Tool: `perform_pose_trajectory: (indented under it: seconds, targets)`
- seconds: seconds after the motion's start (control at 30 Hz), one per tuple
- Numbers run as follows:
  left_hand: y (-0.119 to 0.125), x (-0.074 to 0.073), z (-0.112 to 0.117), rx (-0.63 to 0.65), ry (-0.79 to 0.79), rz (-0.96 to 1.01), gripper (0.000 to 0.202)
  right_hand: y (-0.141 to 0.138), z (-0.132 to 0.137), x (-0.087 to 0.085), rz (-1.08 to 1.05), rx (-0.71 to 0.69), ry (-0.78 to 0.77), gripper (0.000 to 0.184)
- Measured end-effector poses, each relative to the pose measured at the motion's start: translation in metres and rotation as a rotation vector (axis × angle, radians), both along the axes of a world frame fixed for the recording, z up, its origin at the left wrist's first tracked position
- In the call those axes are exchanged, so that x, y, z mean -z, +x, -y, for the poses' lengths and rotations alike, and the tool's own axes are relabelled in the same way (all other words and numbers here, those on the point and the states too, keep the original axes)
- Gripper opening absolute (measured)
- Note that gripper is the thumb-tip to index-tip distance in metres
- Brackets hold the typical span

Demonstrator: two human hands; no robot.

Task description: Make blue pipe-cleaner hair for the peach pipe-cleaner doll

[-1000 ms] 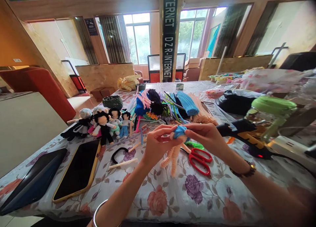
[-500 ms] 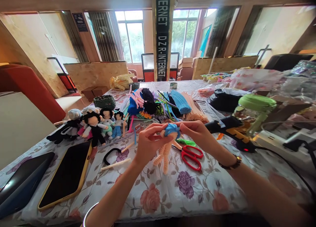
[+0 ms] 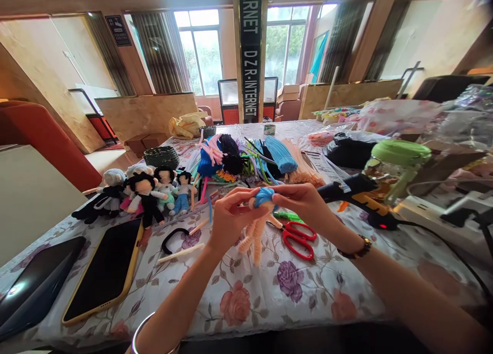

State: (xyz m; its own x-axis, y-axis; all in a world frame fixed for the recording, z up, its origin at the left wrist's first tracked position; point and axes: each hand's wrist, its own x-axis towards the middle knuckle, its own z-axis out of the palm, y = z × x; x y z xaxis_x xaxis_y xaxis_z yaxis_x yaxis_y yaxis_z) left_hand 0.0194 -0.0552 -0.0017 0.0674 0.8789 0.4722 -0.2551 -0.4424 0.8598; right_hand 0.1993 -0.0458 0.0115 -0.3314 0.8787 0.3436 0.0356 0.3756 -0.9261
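A small pipe-cleaner doll (image 3: 256, 236) with blue hair and peach-coloured body and legs is held above the table. My left hand (image 3: 228, 215) is closed around the left side of its head. My right hand (image 3: 302, 200) pinches the blue hair (image 3: 264, 196) from the right. The doll's legs hang down between my hands, and part of its head is hidden by my fingers. Red-handled scissors (image 3: 298, 239) lie just below my right hand, beside a green tool (image 3: 287, 218) partly covered by it. A black curved pipe cleaner (image 3: 166, 242) and a cream strip (image 3: 181, 254) lie left of the doll.
Several finished dolls (image 3: 144, 189) sit at the left, behind a yellow-cased phone (image 3: 103, 272) and a dark device (image 3: 38, 272). Bundles of coloured pipe cleaners (image 3: 280, 156) lie at the back. A glue gun (image 3: 358, 197) with a cord and a green-lidded jar (image 3: 402, 156) stand at the right.
My right hand has shifted slightly left, with its fingers closer over the blue hair. The doll has moved a little left and up; the view has shifted slightly.
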Motion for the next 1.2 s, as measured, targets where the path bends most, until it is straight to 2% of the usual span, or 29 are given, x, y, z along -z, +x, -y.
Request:
perform_pose_trajectory:
  seconds: [0.27, 0.43, 0.57, 0.7, 0.9, 1.2]
  targets:
    - [0.002, -0.001, 0.001, 0.015, -0.006, 0.013, 0.037, 0.0, 0.001, -0.001, 0.0, 0.012, -0.021, 0.033]
    - [0.0, -0.002, 0.002, 0.027, -0.002, -0.02, 0.033, 0.0, 0.003, -0.002, 0.003, 0.055, 0.022, 0.029]
    - [0.001, -0.002, 0.002, 0.036, -0.002, -0.013, 0.034, 0.002, 0.002, -0.005, 0.033, 0.05, 0.037, 0.033]
    - [0.001, -0.003, 0.002, 0.036, 0.002, 0.022, 0.032, 0.002, 0.001, -0.007, -0.034, 0.016, 0.014, 0.04]
    - [0.0, -0.004, 0.002, 0.045, -0.033, 0.025, 0.029, -0.005, 0.007, -0.006, -0.014, 0.151, 0.035, 0.035]
    - [0.0, -0.003, 0.001, 0.066, -0.048, 0.009, 0.029, -0.007, 0.011, -0.007, 0.007, 0.138, -0.035, 0.035]
